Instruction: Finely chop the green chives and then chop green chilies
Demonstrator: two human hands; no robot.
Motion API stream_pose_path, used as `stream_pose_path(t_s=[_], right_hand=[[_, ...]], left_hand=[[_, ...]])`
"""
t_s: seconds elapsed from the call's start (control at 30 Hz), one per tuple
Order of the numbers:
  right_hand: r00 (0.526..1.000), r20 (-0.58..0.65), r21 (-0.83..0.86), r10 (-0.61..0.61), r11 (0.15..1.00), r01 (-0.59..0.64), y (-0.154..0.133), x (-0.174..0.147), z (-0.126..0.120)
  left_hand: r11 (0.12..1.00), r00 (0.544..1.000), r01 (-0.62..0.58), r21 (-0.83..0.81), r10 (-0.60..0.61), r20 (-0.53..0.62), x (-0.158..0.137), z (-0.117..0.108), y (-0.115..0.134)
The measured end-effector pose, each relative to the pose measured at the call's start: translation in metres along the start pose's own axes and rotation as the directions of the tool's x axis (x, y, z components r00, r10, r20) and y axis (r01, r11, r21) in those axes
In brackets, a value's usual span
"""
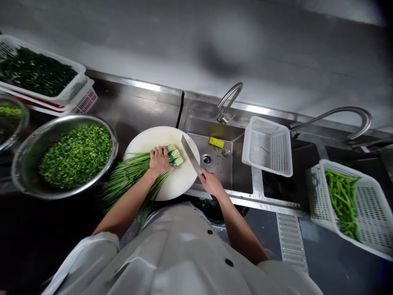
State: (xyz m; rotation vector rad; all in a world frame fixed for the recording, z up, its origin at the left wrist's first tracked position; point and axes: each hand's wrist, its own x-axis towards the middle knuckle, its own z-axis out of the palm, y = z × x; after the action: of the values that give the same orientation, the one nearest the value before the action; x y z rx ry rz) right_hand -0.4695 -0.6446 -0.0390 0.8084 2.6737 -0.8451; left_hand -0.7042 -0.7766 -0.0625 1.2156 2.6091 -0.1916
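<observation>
A bundle of garlic chives (132, 168) lies across a round white cutting board (172, 188), its pale cut ends to the right and its long leaves hanging over the near left edge. Green bands circle the bundle close to the pale ends. My left hand (159, 160) is laid over the bundle just left of these bands, fingers curled over the stalks. In my right hand (211, 182), at the board's right edge, is the handle of a kitchen knife (190, 155). Its wide blade points up and left over the board, apart from the chives.
A steel bowl (19, 174) of chopped greens stands left, before stacked white baskets (78, 88) with dark leaves. Right are a sink (221, 172) with a yellow sponge (216, 142), a faucet (229, 102), a white basket (270, 147) and another basket (376, 221) holding green beans.
</observation>
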Motion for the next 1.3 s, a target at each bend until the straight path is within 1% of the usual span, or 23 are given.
stream_pose_path(t_s=[0.13,0.2,0.27,0.37,0.5,0.6,0.83,0.93,1.07,1.17,1.23,1.3], right_hand=[[0.993,0.080,-0.005,-0.089,0.996,0.090,-0.005,0.008,-0.005],[0.994,0.080,-0.020,-0.075,0.997,0.076,-0.006,0.011,-0.007],[0.994,0.098,-0.069,-0.042,0.996,0.049,-0.009,0.009,-0.010],[0.992,0.124,-0.122,-0.023,0.992,0.038,-0.021,-0.002,-0.017],[0.993,0.116,-0.141,-0.031,0.989,0.047,-0.042,-0.023,-0.029],[0.983,0.176,-0.158,-0.048,0.984,0.076,-0.054,-0.028,-0.035],[0.953,0.303,-0.187,0.017,0.982,0.042,-0.071,-0.004,-0.049],[0.939,0.340,-0.239,0.053,0.970,0.031,-0.085,0.008,-0.059],[0.911,0.396,-0.303,0.120,0.953,0.006,-0.104,0.027,-0.067],[0.905,0.406,-0.328,0.128,0.945,0.013,-0.108,0.046,-0.058],[0.917,0.376,-0.330,0.134,0.944,-0.003,-0.104,0.058,-0.042],[0.935,0.315,-0.324,0.164,0.944,-0.056,-0.097,0.069,-0.023]], left_hand=[[1.000,1.000,-0.020,0.010,0.020,-0.006,0.002,-0.003,-0.002],[1.000,1.000,-0.017,0.019,0.017,-0.001,-0.002,-0.001,0.001],[1.000,1.000,-0.015,0.007,0.015,0.008,-0.004,0.002,0.004],[0.999,1.000,0.001,-0.048,-0.001,0.002,-0.003,0.006,0.005],[0.995,0.999,0.016,-0.098,-0.019,-0.028,0.000,0.012,0.003],[0.994,0.999,0.013,-0.109,-0.017,-0.040,0.000,0.014,0.003],[0.991,1.000,-0.011,-0.132,0.009,-0.023,-0.002,0.012,0.005],[0.992,1.000,-0.010,-0.130,0.011,0.002,-0.003,0.009,0.007],[0.994,1.000,-0.020,-0.103,0.020,-0.004,-0.004,0.004,0.008],[0.994,1.000,-0.025,-0.108,0.026,0.000,-0.002,0.004,0.007],[0.992,1.000,-0.024,-0.123,0.025,0.002,-0.002,0.007,0.008],[0.991,1.000,-0.020,-0.132,0.021,0.001,-0.001,0.010,0.010]])
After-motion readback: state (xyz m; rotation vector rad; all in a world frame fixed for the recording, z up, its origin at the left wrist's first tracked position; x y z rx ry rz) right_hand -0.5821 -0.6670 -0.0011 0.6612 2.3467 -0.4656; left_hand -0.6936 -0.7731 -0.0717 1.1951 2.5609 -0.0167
